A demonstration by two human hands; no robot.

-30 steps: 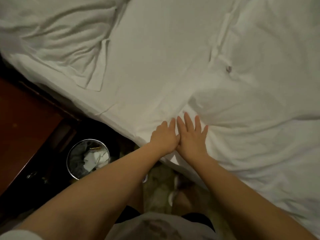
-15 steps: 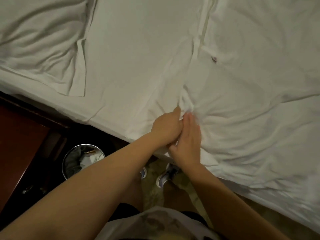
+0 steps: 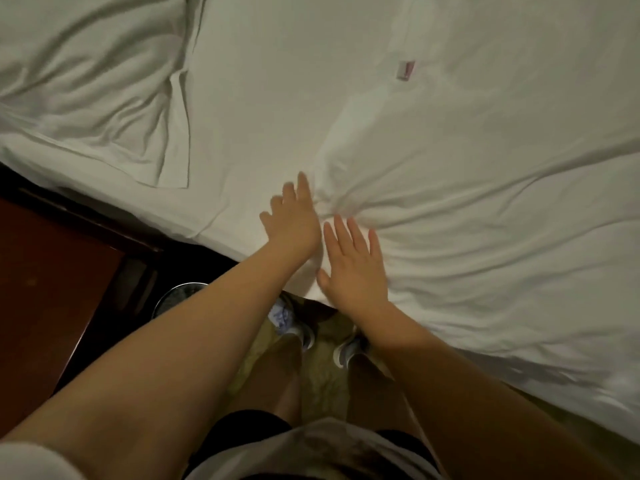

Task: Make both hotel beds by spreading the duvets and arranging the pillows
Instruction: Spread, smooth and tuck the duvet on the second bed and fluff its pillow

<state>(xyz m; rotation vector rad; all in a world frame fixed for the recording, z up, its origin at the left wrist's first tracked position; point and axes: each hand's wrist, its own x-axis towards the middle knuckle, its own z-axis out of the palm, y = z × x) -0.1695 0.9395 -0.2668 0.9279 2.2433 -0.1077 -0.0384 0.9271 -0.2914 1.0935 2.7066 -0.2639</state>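
In the head view I see the left hand [image 3: 292, 221] and right hand [image 3: 353, 263] lying flat, fingers straight (gripping nothing), side by side at the bunched edge of the wrinkled white fabric duvet [image 3: 485, 244], with a rumpled white pillow [image 3: 86, 84] well apart at upper left.

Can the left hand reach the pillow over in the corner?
Probably yes. The left hand is open and holds nothing, and only bare sheet lies between it and the pillow.
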